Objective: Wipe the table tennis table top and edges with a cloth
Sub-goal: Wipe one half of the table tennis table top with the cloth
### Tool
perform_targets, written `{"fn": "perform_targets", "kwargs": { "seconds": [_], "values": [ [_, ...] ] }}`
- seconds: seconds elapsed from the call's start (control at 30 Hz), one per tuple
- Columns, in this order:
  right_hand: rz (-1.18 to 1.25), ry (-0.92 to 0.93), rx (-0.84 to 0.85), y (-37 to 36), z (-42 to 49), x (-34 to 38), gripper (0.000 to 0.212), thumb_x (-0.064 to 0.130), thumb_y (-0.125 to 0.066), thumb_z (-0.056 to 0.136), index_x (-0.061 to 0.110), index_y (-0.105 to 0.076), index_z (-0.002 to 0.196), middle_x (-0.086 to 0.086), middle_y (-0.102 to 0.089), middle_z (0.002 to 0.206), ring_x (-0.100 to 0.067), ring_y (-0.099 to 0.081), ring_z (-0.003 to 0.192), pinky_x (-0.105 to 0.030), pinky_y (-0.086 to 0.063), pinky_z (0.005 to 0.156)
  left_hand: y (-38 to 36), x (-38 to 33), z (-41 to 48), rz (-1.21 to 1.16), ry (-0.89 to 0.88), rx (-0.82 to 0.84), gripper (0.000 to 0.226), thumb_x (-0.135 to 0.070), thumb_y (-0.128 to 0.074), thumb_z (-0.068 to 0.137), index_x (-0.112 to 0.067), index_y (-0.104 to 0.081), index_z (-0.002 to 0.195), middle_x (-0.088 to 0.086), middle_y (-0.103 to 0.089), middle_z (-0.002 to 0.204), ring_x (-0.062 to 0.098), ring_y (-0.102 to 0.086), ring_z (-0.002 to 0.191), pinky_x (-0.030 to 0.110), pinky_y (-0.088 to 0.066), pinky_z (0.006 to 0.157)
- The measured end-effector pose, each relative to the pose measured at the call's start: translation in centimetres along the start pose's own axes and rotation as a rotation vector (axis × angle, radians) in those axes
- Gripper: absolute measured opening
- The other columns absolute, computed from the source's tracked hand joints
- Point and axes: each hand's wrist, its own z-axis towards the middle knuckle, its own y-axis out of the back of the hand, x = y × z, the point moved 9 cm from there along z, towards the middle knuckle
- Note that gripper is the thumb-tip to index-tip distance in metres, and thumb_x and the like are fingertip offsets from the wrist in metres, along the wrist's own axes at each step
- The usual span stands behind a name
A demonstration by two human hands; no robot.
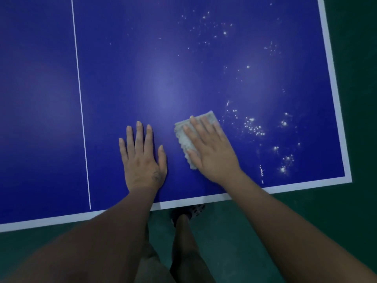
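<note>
The right hand presses flat on a nubbly folded cloth; the left hand rests flat on the smooth blue table, which is dotted with droplets.

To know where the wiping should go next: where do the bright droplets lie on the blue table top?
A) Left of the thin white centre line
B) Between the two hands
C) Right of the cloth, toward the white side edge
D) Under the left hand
C: the droplets speckle the table top to the right of the cloth, which the right hand presses flat; the left hand rests on plain blue surface.
</note>
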Motion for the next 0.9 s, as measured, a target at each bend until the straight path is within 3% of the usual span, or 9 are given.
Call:
{"fn": "perform_targets", "kwargs": {
  "seconds": [0.07, 0.17, 0.27, 0.47, 0.63, 0.8, 0.9],
  "values": [
    [-0.035, -0.073, -0.015, 0.8, 1.7, -5.0, 0.064, 0.044, -0.021, 0.115, 0.015, -0.013, 0.172, -0.011, -0.007, 0.179, -0.031, -0.006, 0.166, -0.057, -0.014, 0.132, 0.0, 0.0, 0.1, -0.01, 0.004, 0.003, 0.068, -0.047, -0.033, 0.112, -0.015, -0.024, 0.172, 0.005, -0.01, 0.182, 0.028, 0.001, 0.169, 0.057, -0.007, 0.135],
    [0.018, -0.342, -0.009, 2.1, 3.2, -12.4, 0.066, 0.047, -0.018, 0.114, 0.018, -0.007, 0.172, -0.009, -0.003, 0.18, -0.029, 0.0, 0.166, -0.055, -0.006, 0.134, 0.0, 0.0, 0.0, -0.01, 0.006, 0.0, 0.068, -0.047, -0.032, 0.112, -0.015, -0.024, 0.172, 0.006, -0.011, 0.182, 0.027, 0.001, 0.169, 0.057, -0.007, 0.135],
    [0.049, -0.44, -0.014, 2.6, 3.4, -11.9, 0.066, 0.046, -0.016, 0.113, 0.017, -0.001, 0.172, -0.01, 0.003, 0.18, -0.031, 0.005, 0.166, -0.056, -0.004, 0.133, 0.1, 0.0, 0.1, -0.009, 0.003, -0.005, 0.068, -0.047, -0.033, 0.112, -0.015, -0.025, 0.171, 0.006, -0.012, 0.182, 0.027, 0.0, 0.169, 0.058, -0.009, 0.135],
    [0.027, -0.092, 0.047, 0.1, -2.8, 0.8, 0.066, 0.043, -0.029, 0.116, 0.016, -0.007, 0.172, -0.012, 0.003, 0.179, -0.033, 0.003, 0.166, -0.057, -0.012, 0.133, 0.2, 0.0, 0.1, -0.02, -0.002, -0.03, 0.067, -0.045, -0.035, 0.111, -0.014, -0.029, 0.17, 0.007, -0.015, 0.181, 0.029, -0.003, 0.169, 0.058, -0.01, 0.135],
    [-0.02, 0.076, 0.034, 0.5, -2.8, -2.6, 0.063, 0.042, -0.029, 0.116, 0.013, -0.018, 0.171, -0.012, -0.011, 0.179, -0.031, -0.009, 0.166, -0.058, -0.017, 0.132, 0.1, 0.1, 0.1, -0.013, 0.002, -0.031, 0.067, -0.045, -0.036, 0.111, -0.015, -0.029, 0.17, 0.007, -0.016, 0.181, 0.029, -0.003, 0.169, 0.057, -0.009, 0.135],
    [0.024, -0.422, -0.011, 2.6, 0.9, -13.6, 0.065, 0.048, -0.016, 0.114, 0.019, -0.008, 0.172, -0.01, -0.004, 0.18, -0.031, -0.002, 0.166, -0.054, -0.004, 0.134, 0.1, 0.1, 0.0, -0.008, 0.008, -0.026, 0.067, -0.046, -0.034, 0.111, -0.016, -0.027, 0.171, 0.006, -0.014, 0.181, 0.028, -0.002, 0.169, 0.057, -0.009, 0.135],
    [0.031, -0.49, -0.037, 2.2, 0.2, -10.4, 0.066, 0.045, -0.018, 0.114, 0.017, -0.003, 0.172, -0.011, 0.001, 0.18, -0.032, 0.002, 0.166, -0.056, -0.006, 0.133, 0.1, 0.1, 0.0, -0.003, 0.009, -0.022, 0.067, -0.047, -0.032, 0.111, -0.017, -0.026, 0.171, 0.005, -0.013, 0.181, 0.027, -0.001, 0.169, 0.056, -0.009, 0.135]
  ]
}}
